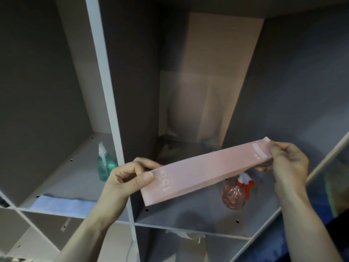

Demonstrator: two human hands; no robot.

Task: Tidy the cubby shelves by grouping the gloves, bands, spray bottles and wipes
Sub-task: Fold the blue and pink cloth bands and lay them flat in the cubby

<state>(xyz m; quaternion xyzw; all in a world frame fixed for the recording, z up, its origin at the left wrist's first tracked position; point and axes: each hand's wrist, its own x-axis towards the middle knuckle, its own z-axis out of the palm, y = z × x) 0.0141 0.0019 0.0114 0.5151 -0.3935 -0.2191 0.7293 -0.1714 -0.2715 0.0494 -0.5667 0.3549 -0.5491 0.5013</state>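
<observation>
A flat pink band (pixel 204 171) with pale lettering is stretched out in front of the middle cubby. My left hand (pixel 130 176) pinches its near left end and my right hand (pixel 287 161) pinches its far right end. Below the band, a pink round spray bottle (pixel 235 193) with a red and white nozzle stands on the middle cubby's floor. A teal spray bottle (pixel 104 165) with a white pump head stands in the left cubby. A pale blue flat pack (pixel 62 204) lies at the left cubby's front edge.
A white vertical divider (pixel 105 76) separates the left and middle cubbies. The middle cubby's back is dim, with something dark lying there (pixel 173 148). Lower cubbies (pixel 47 231) show below. A yellowish-green item (pixel 338 188) sits at the far right.
</observation>
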